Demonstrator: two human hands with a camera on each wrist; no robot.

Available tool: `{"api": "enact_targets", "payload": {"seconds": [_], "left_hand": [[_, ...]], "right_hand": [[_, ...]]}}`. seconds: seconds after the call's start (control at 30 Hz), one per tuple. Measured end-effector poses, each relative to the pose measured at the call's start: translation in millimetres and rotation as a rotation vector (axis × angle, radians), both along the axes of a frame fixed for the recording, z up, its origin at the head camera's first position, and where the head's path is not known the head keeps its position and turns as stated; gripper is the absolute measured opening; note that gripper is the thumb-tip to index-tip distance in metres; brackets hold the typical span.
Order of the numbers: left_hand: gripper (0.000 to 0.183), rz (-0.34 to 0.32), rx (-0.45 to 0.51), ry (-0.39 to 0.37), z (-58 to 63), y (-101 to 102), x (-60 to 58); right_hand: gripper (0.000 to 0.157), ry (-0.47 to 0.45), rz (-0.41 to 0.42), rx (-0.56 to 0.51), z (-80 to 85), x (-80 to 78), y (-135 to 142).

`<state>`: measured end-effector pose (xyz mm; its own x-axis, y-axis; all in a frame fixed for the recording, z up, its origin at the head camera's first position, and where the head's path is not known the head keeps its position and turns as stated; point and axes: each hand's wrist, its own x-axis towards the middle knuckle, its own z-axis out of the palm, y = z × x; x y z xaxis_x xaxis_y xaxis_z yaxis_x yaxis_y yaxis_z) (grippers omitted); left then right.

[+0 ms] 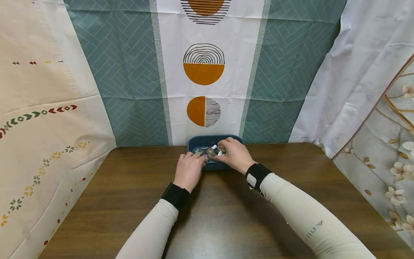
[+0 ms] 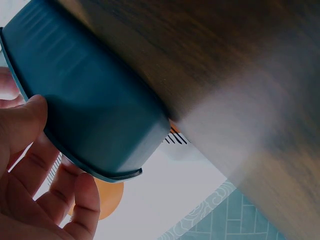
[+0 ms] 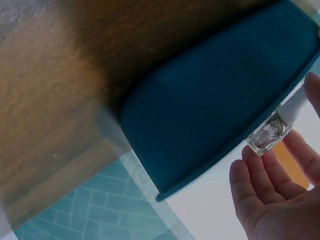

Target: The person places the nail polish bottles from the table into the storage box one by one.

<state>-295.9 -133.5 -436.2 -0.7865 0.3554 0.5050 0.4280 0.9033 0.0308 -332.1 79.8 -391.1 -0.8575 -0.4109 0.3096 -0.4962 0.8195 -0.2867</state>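
Observation:
Small glass bottles (image 1: 210, 150), some with white caps, lie in a dark blue plastic bin (image 1: 213, 166) at the far edge of the table. Over the bin's right side, my right hand (image 1: 235, 153) holds a nail polish bottle (image 3: 270, 132) between thumb and fingers; it has a white cap and silvery glitter inside. My left hand (image 1: 189, 169) is at the bin's front left rim, its fingers bent beside a purplish bottle (image 1: 205, 157). In the left wrist view the thumb (image 2: 35, 112) overlaps the rim, and the rim hides whether the fingertips hold anything.
The brown wooden table (image 1: 129, 201) extends on both sides of the bin and toward me. Right behind the bin hangs a patterned curtain (image 1: 203, 115). More printed cloth drapes (image 1: 42, 151) along the left side and on the right.

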Motion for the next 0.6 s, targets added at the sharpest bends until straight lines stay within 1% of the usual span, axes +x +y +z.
{"api": "enact_targets", "payload": {"seconds": [0.4, 0.6], "left_hand": [[0.021, -0.001, 0.005, -0.006, -0.7, -0.2, -0.2], [0.023, 0.010, -0.005, -0.032, -0.2, 0.1, -1.4]], "right_hand": [[0.057, -0.108, -0.051, 0.004, -10.9, -13.9, -4.6], [0.056, -0.173, -0.079, 0.004, -11.1, -18.5, -7.0]]}}
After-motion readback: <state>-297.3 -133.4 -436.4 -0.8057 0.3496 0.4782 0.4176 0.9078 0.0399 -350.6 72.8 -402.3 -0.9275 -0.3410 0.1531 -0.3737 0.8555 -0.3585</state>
